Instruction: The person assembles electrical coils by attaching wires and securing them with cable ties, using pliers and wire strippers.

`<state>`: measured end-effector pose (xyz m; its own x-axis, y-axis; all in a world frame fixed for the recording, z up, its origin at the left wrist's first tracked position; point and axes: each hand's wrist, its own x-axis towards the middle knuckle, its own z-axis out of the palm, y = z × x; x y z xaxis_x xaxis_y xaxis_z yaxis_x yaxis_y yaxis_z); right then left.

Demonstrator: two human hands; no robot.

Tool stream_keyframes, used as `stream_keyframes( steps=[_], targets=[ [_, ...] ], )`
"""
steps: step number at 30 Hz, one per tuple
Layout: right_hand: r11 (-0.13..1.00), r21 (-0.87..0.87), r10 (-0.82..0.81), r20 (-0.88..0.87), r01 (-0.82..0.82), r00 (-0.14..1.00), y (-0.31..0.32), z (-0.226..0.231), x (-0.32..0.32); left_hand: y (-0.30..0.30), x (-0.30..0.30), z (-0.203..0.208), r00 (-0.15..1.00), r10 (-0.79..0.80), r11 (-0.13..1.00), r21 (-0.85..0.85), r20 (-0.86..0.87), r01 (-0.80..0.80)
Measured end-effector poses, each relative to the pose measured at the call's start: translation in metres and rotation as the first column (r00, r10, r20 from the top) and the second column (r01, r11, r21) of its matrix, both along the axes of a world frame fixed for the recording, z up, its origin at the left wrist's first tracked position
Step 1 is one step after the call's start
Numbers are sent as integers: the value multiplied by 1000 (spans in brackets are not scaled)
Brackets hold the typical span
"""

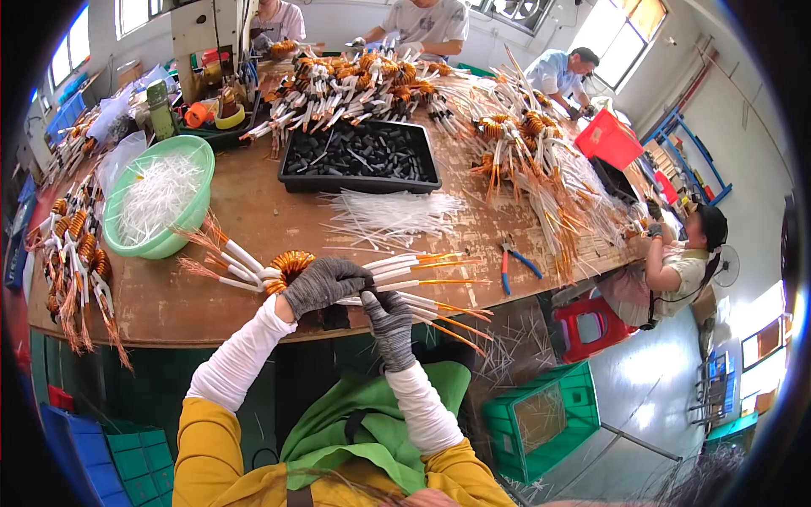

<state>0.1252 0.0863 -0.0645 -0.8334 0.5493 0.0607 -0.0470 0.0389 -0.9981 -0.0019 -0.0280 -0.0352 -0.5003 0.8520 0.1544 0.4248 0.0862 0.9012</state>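
A ring-shaped copper coil [291, 264] lies at the table's near edge, with white-sleeved wire leads [414, 269] fanning out to the right and frayed copper ends spreading to the left. My left hand [325, 284], in a grey knit glove, is closed round the leads just right of the coil. My right hand [389, 325], gloved the same way, pinches at the leads beside the left fingertips. The gloves hide exactly what the fingertips press on. Beyond my hands lies a pile of thin white tubes [393, 215].
A green basin [209, 160] of white tubes stands left, near bundled coils [80, 245]. Ahead are a black tray [359, 185] of black sleeves and heaped coils [363, 80]. Pliers [507, 262] lie right. A green crate [503, 422] stands on the floor; several people work around the table.
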Motion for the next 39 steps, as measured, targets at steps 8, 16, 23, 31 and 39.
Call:
stream_keyframes(
  steps=[8,16,23,31,39],
  targets=[
    [630,762,-8,-184,148,983,35,89,14,11,-33,9,975,-158,987,-33,-159,154],
    [206,850,-201,522,-485,829,73,69,-2,67,-55,-17,941,-338,941,-8,6,338],
    [318,844,-107,485,-432,868,92,20,11,68,-31,36,771,-121,989,140,626,41],
    [921,-389,-12,-96,-27,995,198,96,-4,59,-20,32,687,-151,965,256,711,-52],
    [547,-836,-192,-166,-35,967,224,77,-29,58,-17,37,701,-160,956,286,695,-65]
  ],
)
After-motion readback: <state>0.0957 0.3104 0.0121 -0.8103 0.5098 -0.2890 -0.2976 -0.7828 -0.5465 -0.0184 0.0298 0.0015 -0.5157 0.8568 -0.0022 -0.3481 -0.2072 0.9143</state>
